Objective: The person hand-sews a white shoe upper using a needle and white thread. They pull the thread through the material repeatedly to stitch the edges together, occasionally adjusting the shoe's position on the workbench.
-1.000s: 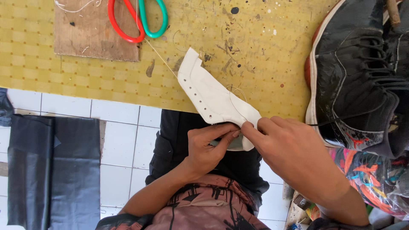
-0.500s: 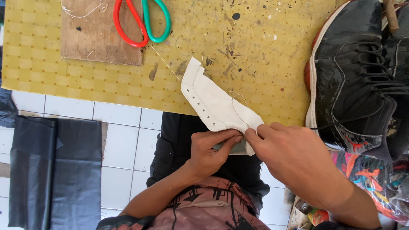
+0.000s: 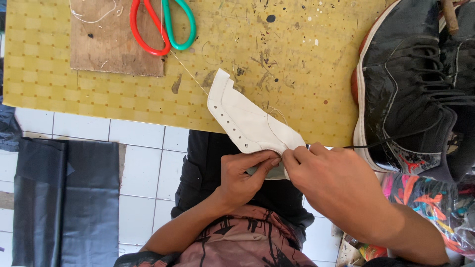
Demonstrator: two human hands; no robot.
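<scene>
Closely: two hands pinching a white shoe panel at a yellow worktable

Looking down from our head camera, we see the yellow checked table (image 3: 297, 64) filling the upper part of the view, its surface spotted with dark stains. At its right edge stands a black laced sneaker (image 3: 410, 94), partly over the table edge, with colourful patterned material below it. A flat brown board (image 3: 104, 49) lies at the table's upper left, and red-and-green scissors (image 3: 161, 24) rest with their handles overlapping its right edge, away from the hands. Below the table, white floor tiles show, with a black sheet (image 3: 59, 198) lying at the left.

Nearer to us, a white leather shoe panel (image 3: 242, 118) with a row of small punched holes lies half on the table and hangs over its near edge; that overhang seems to leave its lower end free for both hands to reach. Our left hand (image 3: 242, 175) is closed around the panel's lower end, thumb and fingers pinching it from below, apparently to steady it. Our right hand (image 3: 331, 188) is closed too, fingertips nipped at the same edge, touching the left thumb. A thin pale thread (image 3: 190, 74) runs from the panel up towards the scissors; we cannot tell whether the right fingers hold a needle.
</scene>
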